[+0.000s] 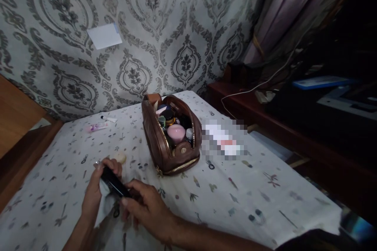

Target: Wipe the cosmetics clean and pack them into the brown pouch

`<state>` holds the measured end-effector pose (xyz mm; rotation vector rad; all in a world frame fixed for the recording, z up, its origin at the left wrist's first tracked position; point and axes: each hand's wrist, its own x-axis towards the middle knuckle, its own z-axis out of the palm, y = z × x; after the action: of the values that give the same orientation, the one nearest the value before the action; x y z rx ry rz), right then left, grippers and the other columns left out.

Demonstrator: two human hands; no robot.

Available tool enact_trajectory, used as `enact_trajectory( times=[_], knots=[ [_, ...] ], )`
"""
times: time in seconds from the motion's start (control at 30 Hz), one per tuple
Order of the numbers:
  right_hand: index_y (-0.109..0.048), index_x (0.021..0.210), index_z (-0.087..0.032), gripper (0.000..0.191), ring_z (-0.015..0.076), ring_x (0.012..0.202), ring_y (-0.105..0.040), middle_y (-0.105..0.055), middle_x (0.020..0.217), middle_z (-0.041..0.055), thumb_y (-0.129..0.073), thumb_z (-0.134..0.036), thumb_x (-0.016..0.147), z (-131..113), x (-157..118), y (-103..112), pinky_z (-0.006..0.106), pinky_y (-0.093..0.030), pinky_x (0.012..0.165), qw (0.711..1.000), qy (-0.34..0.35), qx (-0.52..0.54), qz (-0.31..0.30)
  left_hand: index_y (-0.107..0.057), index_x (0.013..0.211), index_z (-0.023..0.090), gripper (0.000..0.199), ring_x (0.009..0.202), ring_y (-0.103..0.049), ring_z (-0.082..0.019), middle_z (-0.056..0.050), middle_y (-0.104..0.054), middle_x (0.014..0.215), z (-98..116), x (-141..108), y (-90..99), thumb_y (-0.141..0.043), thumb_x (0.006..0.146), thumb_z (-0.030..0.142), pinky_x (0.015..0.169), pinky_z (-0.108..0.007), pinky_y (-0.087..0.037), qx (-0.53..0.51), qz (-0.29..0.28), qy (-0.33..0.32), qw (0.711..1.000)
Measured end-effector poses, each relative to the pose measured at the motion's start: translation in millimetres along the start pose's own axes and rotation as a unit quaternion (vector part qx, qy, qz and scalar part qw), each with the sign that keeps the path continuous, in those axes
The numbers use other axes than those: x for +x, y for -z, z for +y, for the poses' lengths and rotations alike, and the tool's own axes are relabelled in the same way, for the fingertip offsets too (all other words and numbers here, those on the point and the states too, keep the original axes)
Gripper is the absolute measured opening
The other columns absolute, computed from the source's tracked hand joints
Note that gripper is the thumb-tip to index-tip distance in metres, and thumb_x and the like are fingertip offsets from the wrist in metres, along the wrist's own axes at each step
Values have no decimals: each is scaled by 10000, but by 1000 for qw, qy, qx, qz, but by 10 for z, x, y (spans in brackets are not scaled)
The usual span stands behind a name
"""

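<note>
A glossy black tube-shaped container (113,182) slants between my two hands. My left hand (96,182) is closed around its upper end, where a small clear tip shows. At the lower end, my right hand (150,208) grips it between thumb and fingers. Something white, perhaps a cloth, hangs below the container; its kind is unclear. Just beyond my left fingers lies a round beige pad (120,157). Further off stands a brown leather toiletry bag (151,135), unzipped, packed with several jars and bottles, among them a pink-topped jar (176,133).
A patterned white cloth (224,211) covers the surface. Two small tubes, one pinkish (98,127) and one white with a black cap (108,119), lie at the back left. Right of the bag is a pixelated item (224,141). A dark red ledge (250,106) with a white cable borders the right.
</note>
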<state>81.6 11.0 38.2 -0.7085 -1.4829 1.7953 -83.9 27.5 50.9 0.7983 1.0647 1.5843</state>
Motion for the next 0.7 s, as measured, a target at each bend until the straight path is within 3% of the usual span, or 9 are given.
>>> enact_trajectory(
  times=[0.07, 0.13, 0.23, 0.3, 0.4, 0.47, 0.53, 0.6, 0.7],
  knots=[
    [-608, 972, -182, 293, 109, 619, -512, -570, 714, -36, -541, -459, 902, -6, 3, 2, 229, -401, 595, 999, 42, -7, 18, -602, 751, 188, 445, 659, -542, -152, 2, -569, 691, -101, -86, 14, -838, 627, 543, 594, -259, -493, 35, 18, 13, 999],
    [-585, 883, -187, 357, 119, 660, -532, -576, 734, -21, -545, -541, 895, -12, 14, 4, 237, -413, 623, 996, 66, -11, 56, -633, 814, 191, 507, 595, -553, -157, 2, -602, 696, -180, -174, 26, -895, 516, 506, 529, -264, -474, 82, 45, 56, 994],
    [-489, 832, -221, 522, 133, 551, -570, -612, 667, -14, -540, -740, 815, 9, 53, 7, 227, -399, 499, 996, -15, 88, 31, -669, 887, 200, 548, 505, -542, -152, 6, -627, 692, -199, -250, 6, -915, 471, 460, 461, -267, -452, 153, 22, 98, 983],
    [-444, 812, -236, 617, 119, 429, -536, -620, 601, -23, -546, -839, 729, 47, 87, 9, 204, -341, 402, 986, -83, 148, -10, -684, 874, 193, 505, 646, -628, -199, -26, -667, 769, -150, -261, -55, -904, 509, 463, 577, -291, -525, 174, -9, 61, 983],
    [-483, 721, -213, 705, 86, 337, -463, -599, 533, -19, -521, -914, 654, 96, 118, 14, 195, -301, 345, 983, -115, 139, -26, -653, 800, 190, 415, 817, -651, -220, -40, -676, 806, -62, -256, -177, -875, 595, 475, 732, -290, -540, 151, -43, 14, 987],
    [-503, 650, -203, 726, 80, 317, -435, -564, 490, -19, -488, -928, 665, 97, 114, 19, 204, -304, 335, 988, -114, 101, -13, -611, 808, 208, 377, 728, -619, -181, -8, -642, 733, -25, -251, -221, -837, 670, 476, 670, -263, -515, 111, -50, 27, 992],
    [-485, 612, -211, 704, 79, 322, -414, -512, 454, -36, -485, -909, 699, 63, 98, 27, 211, -302, 346, 993, -99, 58, 21, -590, 827, 215, 380, 659, -585, -161, 10, -616, 693, -10, -236, -209, -819, 693, 485, 612, -248, -489, 95, -22, 33, 995],
    [-476, 627, -214, 655, 79, 371, -408, -471, 462, -55, -533, -857, 735, 7, 80, 43, 213, -298, 389, 995, -67, 22, 74, -603, 812, 197, 431, 624, -570, -162, 7, -606, 665, -13, -211, -157, -827, 654, 530, 595, -259, -488, 133, 20, 32, 990],
    [-592, 783, -180, 551, 97, 531, -459, -518, 589, -42, -614, -730, 793, -65, 68, 74, 221, -340, 512, 992, -4, -2, 130, -628, 727, 178, 498, 604, -571, -187, -10, -607, 621, -74, -185, -53, -795, 610, 632, 611, -301, -513, 224, 48, 19, 973]
  ],
)
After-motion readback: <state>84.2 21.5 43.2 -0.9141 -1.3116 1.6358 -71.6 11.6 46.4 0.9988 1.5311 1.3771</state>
